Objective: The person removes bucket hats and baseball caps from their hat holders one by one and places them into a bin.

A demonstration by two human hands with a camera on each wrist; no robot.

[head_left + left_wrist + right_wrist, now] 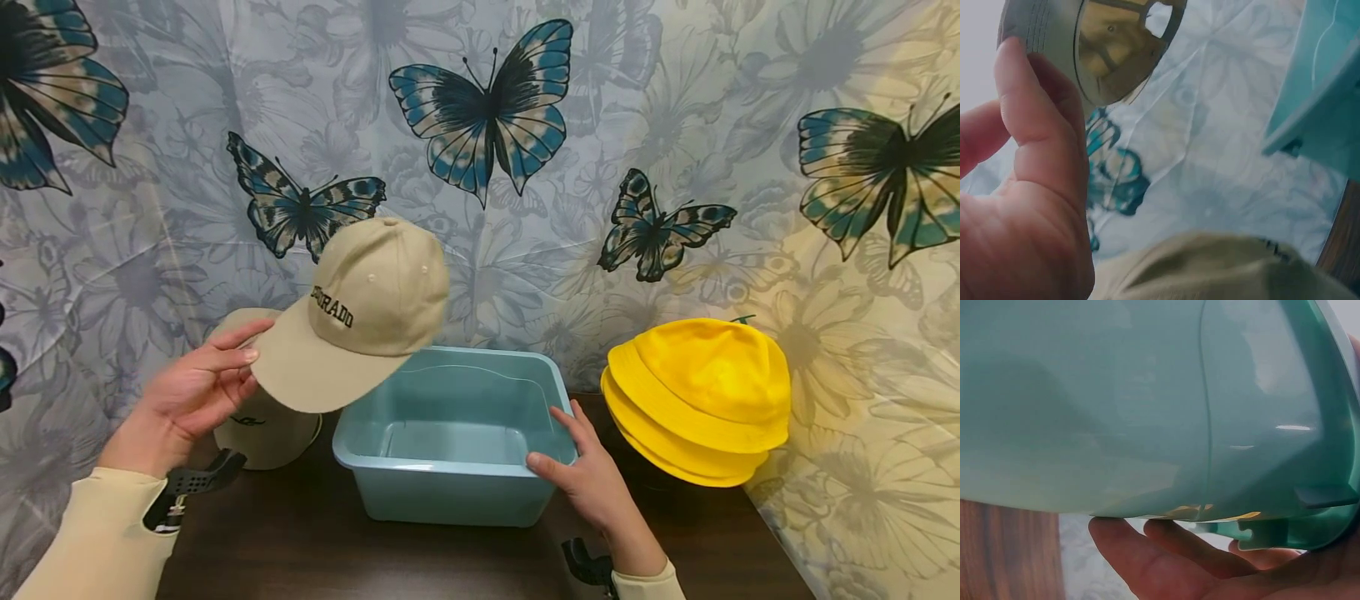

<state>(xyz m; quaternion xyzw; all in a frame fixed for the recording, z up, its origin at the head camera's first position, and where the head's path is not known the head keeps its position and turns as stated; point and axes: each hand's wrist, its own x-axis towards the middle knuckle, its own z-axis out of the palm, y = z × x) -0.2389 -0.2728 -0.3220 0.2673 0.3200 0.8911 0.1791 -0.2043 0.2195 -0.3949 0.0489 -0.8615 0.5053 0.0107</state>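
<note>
A beige baseball cap [382,292] with dark lettering on its front is held up in the air, left of and above a blue-green plastic basin [457,487]. My left hand [198,387] pinches the edge of its brim between thumb and fingers. The left wrist view shows the underside of that cap [1113,53] near the fingertips. My right hand [588,475] grips the basin's front right corner, thumb on the front rim and fingers at the right rim. In the right wrist view the fingers [1147,556] lie against the basin wall [1116,425].
Another beige cap [266,437] stands behind my left hand, partly hidden by it. Stacked yellow bucket hats [697,392] sit at the right of the dark wooden table [300,542]. A butterfly-printed cloth [525,267] hangs close behind everything.
</note>
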